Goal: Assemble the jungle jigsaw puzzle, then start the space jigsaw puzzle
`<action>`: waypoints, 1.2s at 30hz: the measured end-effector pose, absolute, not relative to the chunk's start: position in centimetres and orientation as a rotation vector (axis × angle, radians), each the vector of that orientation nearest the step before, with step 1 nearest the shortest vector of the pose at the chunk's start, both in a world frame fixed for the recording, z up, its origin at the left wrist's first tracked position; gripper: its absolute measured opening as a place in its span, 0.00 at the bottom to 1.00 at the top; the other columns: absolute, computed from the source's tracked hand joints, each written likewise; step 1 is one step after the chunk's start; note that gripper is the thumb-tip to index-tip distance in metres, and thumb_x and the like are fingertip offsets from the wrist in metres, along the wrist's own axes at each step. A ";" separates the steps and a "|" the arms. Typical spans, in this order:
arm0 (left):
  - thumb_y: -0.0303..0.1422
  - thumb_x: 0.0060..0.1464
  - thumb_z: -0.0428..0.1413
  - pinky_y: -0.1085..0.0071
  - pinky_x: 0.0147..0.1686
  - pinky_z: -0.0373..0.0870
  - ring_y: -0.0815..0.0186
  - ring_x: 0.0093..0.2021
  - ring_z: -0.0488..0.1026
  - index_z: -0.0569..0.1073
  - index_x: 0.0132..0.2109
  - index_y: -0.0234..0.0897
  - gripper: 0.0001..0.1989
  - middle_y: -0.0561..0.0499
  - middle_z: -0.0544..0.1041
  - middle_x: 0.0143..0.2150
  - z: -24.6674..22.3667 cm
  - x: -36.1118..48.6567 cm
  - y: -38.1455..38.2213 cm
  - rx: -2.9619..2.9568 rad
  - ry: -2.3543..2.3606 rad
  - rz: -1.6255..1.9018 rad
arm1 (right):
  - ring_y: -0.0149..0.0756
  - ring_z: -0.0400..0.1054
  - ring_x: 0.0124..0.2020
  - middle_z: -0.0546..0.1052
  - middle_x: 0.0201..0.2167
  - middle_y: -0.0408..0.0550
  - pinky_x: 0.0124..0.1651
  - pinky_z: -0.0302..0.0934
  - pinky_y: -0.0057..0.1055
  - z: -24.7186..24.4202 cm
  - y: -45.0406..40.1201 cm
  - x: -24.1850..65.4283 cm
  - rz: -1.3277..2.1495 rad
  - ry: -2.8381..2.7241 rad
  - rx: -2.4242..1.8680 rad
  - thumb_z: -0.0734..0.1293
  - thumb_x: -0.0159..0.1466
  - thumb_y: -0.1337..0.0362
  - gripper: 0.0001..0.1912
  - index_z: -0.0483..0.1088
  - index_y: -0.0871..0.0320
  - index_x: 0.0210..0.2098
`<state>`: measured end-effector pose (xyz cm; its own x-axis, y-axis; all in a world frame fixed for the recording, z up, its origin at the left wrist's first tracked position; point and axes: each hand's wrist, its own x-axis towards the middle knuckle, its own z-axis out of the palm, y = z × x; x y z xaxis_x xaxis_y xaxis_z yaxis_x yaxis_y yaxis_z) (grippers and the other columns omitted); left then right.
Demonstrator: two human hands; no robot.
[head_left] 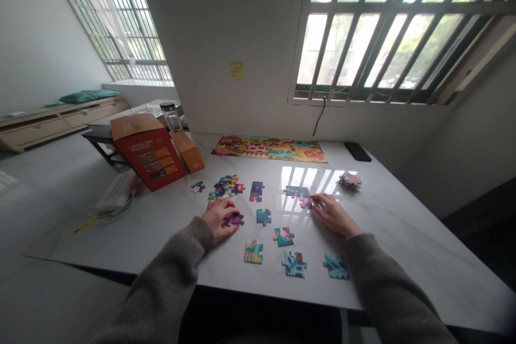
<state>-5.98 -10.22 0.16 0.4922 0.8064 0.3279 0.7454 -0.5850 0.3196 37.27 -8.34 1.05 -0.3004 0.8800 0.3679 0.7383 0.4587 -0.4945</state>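
Note:
My left hand (pixel 220 217) curls over a purple jigsaw piece (pixel 236 220) on the white marble-look table (pixel 403 236), and part of the piece shows beyond the fingers. My right hand (pixel 332 214) lies flat, its fingertips against a pink piece (pixel 305 202) at the end of a joined blue group (pixel 294 191). Several loose pieces (pixel 294 264) lie between and below my hands. A small heap of mixed pieces (pixel 226 186) sits left of centre, and a stack of pieces (pixel 350 181) sits to the right. A finished jigsaw picture (pixel 269 149) lies along the far edge.
A red-orange puzzle box (pixel 149 150) and its lid flap (pixel 186 150) stand at the far left corner. White cables (pixel 115 199) lie at the left edge. A black phone (pixel 358 151) lies far right, and a glass jar (pixel 171 116) stands behind the box.

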 end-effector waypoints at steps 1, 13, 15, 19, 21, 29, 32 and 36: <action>0.40 0.45 0.65 0.55 0.55 0.63 0.50 0.52 0.67 0.79 0.46 0.41 0.19 0.44 0.74 0.49 0.2 -5.9 -10.2 2.588 1.369 0.675 | 0.46 0.69 0.48 0.75 0.44 0.53 0.52 0.64 0.43 1.0 -8.4 37.2 0.305 -2.111 -1.345 0.61 0.68 0.57 0.15 0.71 0.54 0.50; 0.42 0.57 0.59 0.72 0.23 0.70 0.71 0.20 0.72 0.68 0.45 0.37 0.15 0.54 0.75 0.32 1.4 -3.8 -9.4 1.726 1.136 1.049 | 0.47 0.71 0.47 0.77 0.44 0.53 0.52 0.65 0.45 1.9 -8.4 36.9 0.386 -2.012 -1.345 0.61 0.67 0.55 0.16 0.73 0.55 0.49; 0.44 0.55 0.61 0.72 0.20 0.71 0.72 0.19 0.72 0.67 0.46 0.37 0.19 0.52 0.76 0.36 2.4 -2.0 -9.4 1.562 0.992 1.108 | 0.46 0.73 0.46 0.78 0.44 0.52 0.51 0.66 0.44 2.8 -8.8 35.8 0.468 -1.934 -1.305 0.62 0.67 0.53 0.16 0.73 0.54 0.48; 0.42 0.52 0.65 0.71 0.24 0.75 0.70 0.22 0.75 0.70 0.49 0.34 0.22 0.53 0.75 0.34 4.1 2.2 -9.4 1.499 0.823 1.067 | 0.40 0.74 0.38 0.78 0.34 0.48 0.43 0.68 0.38 4.9 -10.4 31.9 0.767 -1.918 -1.177 0.61 0.69 0.51 0.17 0.72 0.53 0.49; 0.40 0.50 0.66 0.72 0.23 0.74 0.70 0.22 0.75 0.69 0.53 0.35 0.26 0.55 0.73 0.31 4.4 4.3 -9.3 1.480 0.772 1.040 | 0.37 0.72 0.33 0.76 0.30 0.45 0.40 0.68 0.36 5.6 -11.0 29.8 0.886 -1.969 -1.074 0.61 0.70 0.49 0.17 0.71 0.54 0.48; 0.46 0.50 0.66 0.74 0.21 0.70 0.71 0.20 0.71 0.70 0.43 0.33 0.23 0.54 0.75 0.27 2.9 7.8 -8.6 1.424 0.736 1.069 | 0.29 0.60 0.22 0.67 0.21 0.39 0.25 0.54 0.27 4.1 -11.1 27.2 1.070 -1.868 -1.037 0.63 0.67 0.44 0.22 0.62 0.56 0.29; 0.48 0.54 0.62 0.72 0.25 0.71 0.71 0.21 0.71 0.71 0.45 0.32 0.23 0.52 0.76 0.27 2.5 7.3 -8.2 1.425 0.751 1.114 | 0.30 0.62 0.22 0.69 0.20 0.40 0.26 0.56 0.28 3.7 -11.1 27.4 1.163 -1.804 -1.042 0.63 0.67 0.43 0.23 0.62 0.56 0.29; 0.47 0.52 0.64 0.73 0.25 0.70 0.71 0.22 0.71 0.72 0.44 0.33 0.23 0.52 0.76 0.28 2.1 7.0 -8.1 1.418 0.773 1.122 | 0.32 0.65 0.24 0.73 0.22 0.44 0.28 0.59 0.30 3.5 -11.3 27.4 1.181 -1.792 -1.057 0.61 0.67 0.42 0.24 0.65 0.56 0.28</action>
